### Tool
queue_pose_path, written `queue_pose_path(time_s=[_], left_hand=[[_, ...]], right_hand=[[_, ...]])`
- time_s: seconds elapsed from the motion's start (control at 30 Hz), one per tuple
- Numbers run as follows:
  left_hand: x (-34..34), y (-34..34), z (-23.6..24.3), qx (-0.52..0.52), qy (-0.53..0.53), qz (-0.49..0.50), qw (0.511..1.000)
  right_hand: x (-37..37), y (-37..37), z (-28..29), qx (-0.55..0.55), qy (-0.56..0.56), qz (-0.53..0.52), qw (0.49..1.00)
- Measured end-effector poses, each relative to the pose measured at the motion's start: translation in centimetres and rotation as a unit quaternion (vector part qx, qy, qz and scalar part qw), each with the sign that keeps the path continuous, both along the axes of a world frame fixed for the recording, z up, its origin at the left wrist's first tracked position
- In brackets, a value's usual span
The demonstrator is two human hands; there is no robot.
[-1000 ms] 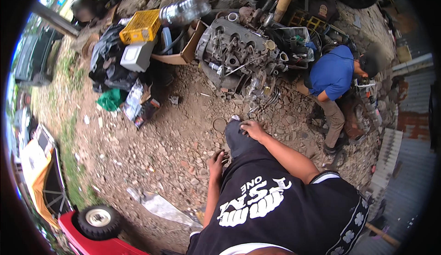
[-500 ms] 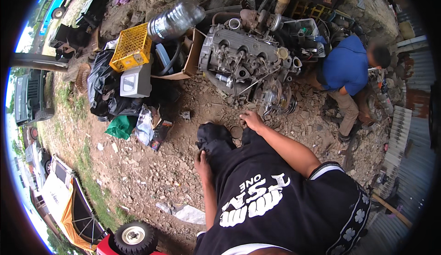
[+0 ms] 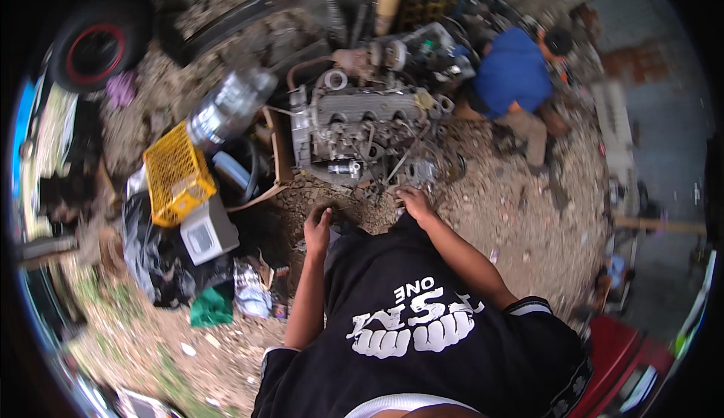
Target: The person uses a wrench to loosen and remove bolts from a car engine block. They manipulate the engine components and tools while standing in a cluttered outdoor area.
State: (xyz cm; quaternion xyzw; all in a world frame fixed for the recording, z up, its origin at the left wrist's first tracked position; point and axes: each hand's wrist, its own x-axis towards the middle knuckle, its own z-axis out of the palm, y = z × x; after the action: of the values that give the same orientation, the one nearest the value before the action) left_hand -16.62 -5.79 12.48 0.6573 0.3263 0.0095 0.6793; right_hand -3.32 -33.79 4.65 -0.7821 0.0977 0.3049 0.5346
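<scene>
A grey, dirty engine (image 3: 366, 107) with hoses, pipes and a rusty housing on it lies on the ground in front of me. My right hand (image 3: 415, 201) is just short of its near edge, fingers loosely spread, with nothing seen in them. To the left, my left hand (image 3: 317, 226) is raised in front of my body. Its thumb stands apart from the fingers and no object shows in it. Motion smears the picture somewhat, so fine engine parts are hard to make out.
On the left stand a yellow crate (image 3: 175, 180), a large clear plastic bottle (image 3: 230, 105), a cardboard box (image 3: 280, 146), a grey box-shaped case (image 3: 207, 231) and black plastic bags (image 3: 147, 256). At right a person in a blue shirt (image 3: 514, 71) crouches. A tyre (image 3: 94, 45) lies far left.
The view has swung round, and I am closer to the engine. My left hand has come up from beside my leg to before my body. The right hand stays near the engine.
</scene>
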Motion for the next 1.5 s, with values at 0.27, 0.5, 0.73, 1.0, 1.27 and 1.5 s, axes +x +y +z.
queue_pose_path(time_s=[0.27,0.5,0.73,1.0,1.27,1.5], left_hand=[[3.2,3.1,-3.6,-0.009,0.025,-0.246,0.969],[5.3,-2.6,-6.1,-0.072,0.083,-0.333,0.937],[2.5,-12.7,-1.1,-0.19,0.088,-0.498,0.841],[-8.9,-10.9,-2.5,-0.176,0.171,-0.297,0.923],[-19.4,-18.9,-1.3,-0.221,0.123,-0.168,0.953],[-20.0,-27.9,2.5,-0.115,0.048,-0.309,0.943]], right_hand=[[-11.4,-1.6,4.8,0.067,0.133,-0.185,0.971],[-18.2,-4.0,7.8,0.105,0.088,-0.373,0.917],[-24.1,-8.1,4.0,0.154,0.111,-0.385,0.903],[-29.5,-12.5,5.1,0.082,-0.043,-0.263,0.96],[-39.7,-22.7,6.7,0.191,0.061,-0.314,0.928],[-41.5,-28.4,8.4,0.291,0.046,-0.442,0.847]])
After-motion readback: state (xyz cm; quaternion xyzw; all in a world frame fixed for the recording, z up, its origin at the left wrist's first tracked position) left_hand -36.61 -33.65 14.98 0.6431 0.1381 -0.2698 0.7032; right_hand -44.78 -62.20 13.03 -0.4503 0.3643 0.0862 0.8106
